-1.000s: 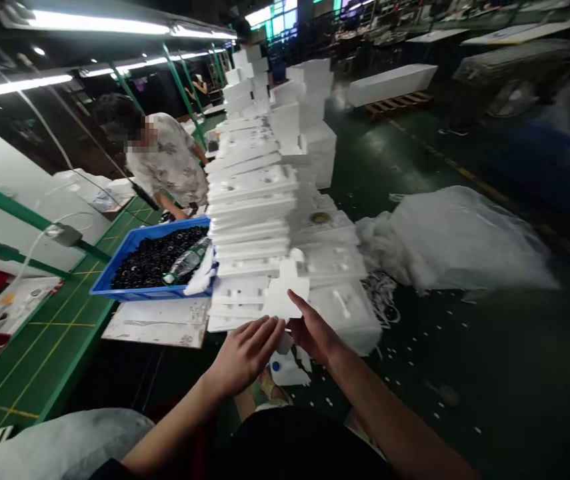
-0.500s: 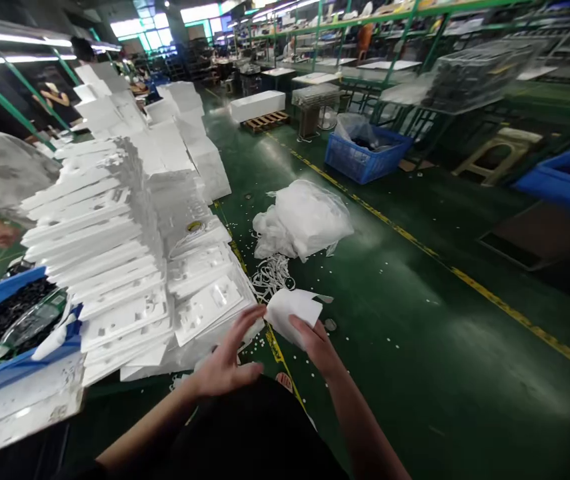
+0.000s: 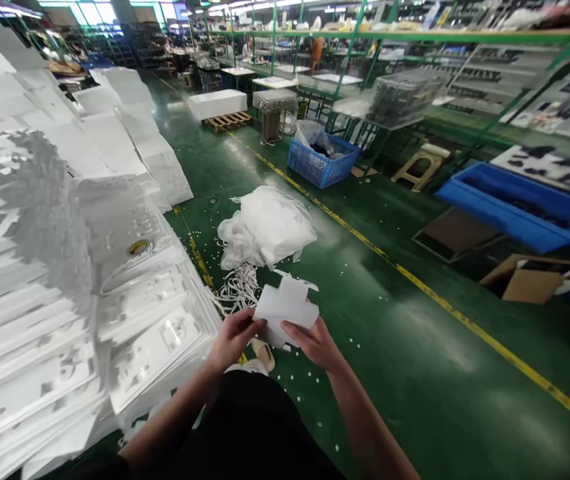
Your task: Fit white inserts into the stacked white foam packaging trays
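1. The left hand [image 3: 237, 337] pinches the left edge of a white cutout sheet [image 3: 287, 303], thumb on top; the right hand [image 3: 313, 343] closes on its right side, thumb across the face.
2. To the hands' left, white stacks [image 3: 72, 313] rise, a yellow ring [image 3: 139, 243] lying on one.
3. Just beyond the hands, pale strips [image 3: 241, 287] lie near a bulging plastic bag [image 3: 277, 227] on the green floor [image 3: 389, 360].

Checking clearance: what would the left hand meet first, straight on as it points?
The left hand would first meet the sheet it holds; beyond that, perhaps the bag, though depth is unclear.
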{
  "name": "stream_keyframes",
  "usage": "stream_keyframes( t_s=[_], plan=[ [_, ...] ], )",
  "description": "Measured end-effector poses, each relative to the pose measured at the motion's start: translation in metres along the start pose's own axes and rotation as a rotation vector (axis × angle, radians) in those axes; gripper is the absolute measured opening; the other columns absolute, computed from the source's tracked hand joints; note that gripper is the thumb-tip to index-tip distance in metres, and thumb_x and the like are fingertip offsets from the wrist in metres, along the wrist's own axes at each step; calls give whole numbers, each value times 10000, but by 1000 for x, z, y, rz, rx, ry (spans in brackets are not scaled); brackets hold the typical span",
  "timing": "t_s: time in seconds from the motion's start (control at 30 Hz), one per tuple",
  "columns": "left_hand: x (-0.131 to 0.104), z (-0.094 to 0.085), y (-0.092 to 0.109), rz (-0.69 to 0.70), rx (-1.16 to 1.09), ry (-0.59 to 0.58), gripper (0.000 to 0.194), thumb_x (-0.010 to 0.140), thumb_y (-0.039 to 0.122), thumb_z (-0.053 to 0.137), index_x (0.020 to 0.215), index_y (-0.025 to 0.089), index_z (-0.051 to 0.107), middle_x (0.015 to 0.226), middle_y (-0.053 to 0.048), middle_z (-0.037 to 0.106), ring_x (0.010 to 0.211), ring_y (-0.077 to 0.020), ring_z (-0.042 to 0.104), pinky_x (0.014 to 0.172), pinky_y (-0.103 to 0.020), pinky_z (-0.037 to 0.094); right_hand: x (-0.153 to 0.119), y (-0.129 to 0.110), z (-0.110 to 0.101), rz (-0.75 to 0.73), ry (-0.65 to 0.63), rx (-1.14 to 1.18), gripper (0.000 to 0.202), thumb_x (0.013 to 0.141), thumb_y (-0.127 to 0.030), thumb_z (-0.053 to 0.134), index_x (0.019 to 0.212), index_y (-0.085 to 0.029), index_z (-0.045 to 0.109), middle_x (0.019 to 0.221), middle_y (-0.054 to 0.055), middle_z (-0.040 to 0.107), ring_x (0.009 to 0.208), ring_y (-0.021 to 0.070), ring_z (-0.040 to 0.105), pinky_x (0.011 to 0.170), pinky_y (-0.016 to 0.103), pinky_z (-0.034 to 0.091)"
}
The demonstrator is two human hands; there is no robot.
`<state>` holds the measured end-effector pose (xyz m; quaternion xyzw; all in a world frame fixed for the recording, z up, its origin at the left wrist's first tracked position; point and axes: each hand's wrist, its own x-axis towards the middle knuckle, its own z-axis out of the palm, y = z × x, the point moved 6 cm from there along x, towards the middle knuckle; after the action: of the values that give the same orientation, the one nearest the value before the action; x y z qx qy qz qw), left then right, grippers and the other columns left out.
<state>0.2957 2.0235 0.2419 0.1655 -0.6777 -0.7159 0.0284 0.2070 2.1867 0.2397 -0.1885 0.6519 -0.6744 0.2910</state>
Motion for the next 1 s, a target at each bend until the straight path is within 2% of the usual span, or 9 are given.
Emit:
stream_keyframes(
  t_s=[0.13, 0.2, 0.3, 0.37, 0.6, 0.7, 0.8, 0.87, 1.0],
  plan=[
    [64, -29, 17, 161, 229, 115, 279, 914, 435, 640, 957, 198, 781, 887, -65, 749, 809, -199, 649, 742, -287, 480, 78, -27, -15, -199, -99, -182, 489, 806, -620, 701, 1144, -273, 772, 1483, 94, 577, 1441, 360, 428, 1218, 540, 319],
    [97, -44, 17, 134, 207, 153, 302, 915, 446, 632, 982, 195, 786, 904, -72, 759, 811, -204, 654, 732, -289, 478, 119, -31, -16, -211, -142, -234, 452, 817, -647, 672, 1034, -275, 809, 1457, 80, 605, 1461, 372, 406, 1254, 567, 230],
    [140, -60, 11, 25, 76, 155, 361, 866, 504, 684, 958, 172, 788, 766, -46, 716, 677, -165, 587, 616, -262, 420, 176, -18, -19, -41, -75, -214, 437, 816, -635, 679, 897, -229, 818, 1090, 115, 776, 1237, 383, 614, 1159, 570, 390],
    [162, -68, 7, -35, -29, 155, 391, 796, 533, 748, 895, 156, 785, 705, -32, 680, 629, -147, 550, 587, -253, 400, 206, -8, -17, 54, -63, -187, 442, 786, -632, 710, 832, -203, 807, 915, 117, 787, 1071, 388, 683, 1020, 543, 509],
    [201, -100, -4, -138, -159, 425, 259, 758, 411, 757, 790, 156, 730, 645, -3, 617, 589, -119, 518, 579, -238, 398, 296, 1, 2, 95, -292, -101, 376, 751, -602, 771, 793, -229, 772, 816, 91, 743, 954, 320, 693, 957, 479, 568],
    [219, -107, -9, -147, -101, 592, 167, 747, 324, 714, 738, 162, 677, 614, 14, 575, 569, -115, 490, 550, -236, 370, 335, 0, 6, 89, -437, -200, 403, 793, -602, 731, 651, -226, 705, 603, 56, 629, 677, 250, 634, 711, 399, 564],
    [245, -109, -6, -137, -4, 773, 92, 732, 242, 632, 676, 177, 598, 592, 37, 509, 560, -104, 437, 525, -230, 309, 377, -5, 7, 42, -568, -310, 464, 835, -576, 686, 543, -222, 620, 474, 14, 496, 476, 166, 464, 502, 325, 418],
    [266, -107, 0, -104, 69, 892, 74, 716, 205, 582, 654, 185, 546, 596, 49, 471, 576, -99, 406, 529, -228, 279, 405, -12, 5, -20, -637, -319, 450, 845, -546, 676, 541, -218, 628, 484, 18, 522, 502, 179, 495, 512, 321, 420],
    [304, -96, 15, -77, 51, 1036, 73, 693, 187, 555, 636, 192, 511, 600, 52, 456, 592, -102, 404, 541, -229, 289, 455, -23, 1, -51, -814, -229, 304, 817, -491, 699, 684, -222, 743, 634, 52, 681, 760, 288, 666, 683, 371, 543]
  ],
)
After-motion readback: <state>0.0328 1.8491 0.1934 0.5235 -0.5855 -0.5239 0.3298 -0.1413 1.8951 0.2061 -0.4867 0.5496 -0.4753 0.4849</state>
